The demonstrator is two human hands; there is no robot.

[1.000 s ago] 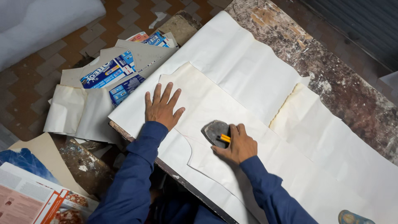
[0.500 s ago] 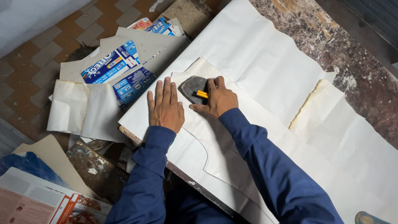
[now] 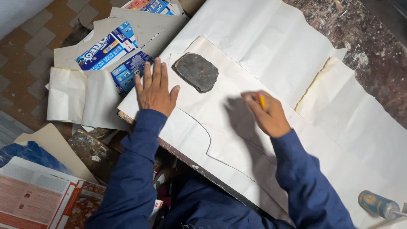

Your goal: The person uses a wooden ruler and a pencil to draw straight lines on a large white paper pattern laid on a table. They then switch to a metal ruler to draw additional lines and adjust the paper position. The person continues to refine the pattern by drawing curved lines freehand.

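My left hand (image 3: 154, 89) lies flat, fingers spread, on the near left corner of a cream paper pattern piece (image 3: 220, 114) that rests on white sheets (image 3: 271, 46). A flat dark grey stone (image 3: 196, 72) sits on the pattern just right of that hand, touched by neither hand. My right hand (image 3: 267, 113) is closed around a yellow pencil (image 3: 261, 100) and rests on the pattern to the right of the stone. Both arms wear dark blue sleeves.
The sheets cover a worn, stained tabletop (image 3: 373, 38). Flattened blue-and-white cardboard boxes (image 3: 114, 55) and folded white paper (image 3: 76, 99) lie on the tiled floor at left. Printed cartons (image 3: 38, 199) are at lower left. A paint-stained cylindrical handle (image 3: 377, 204) lies at lower right.
My right hand has let go of the stone, which now lies on the pattern's upper left part, and has moved right with the pencil. My left hand stays pressed flat.
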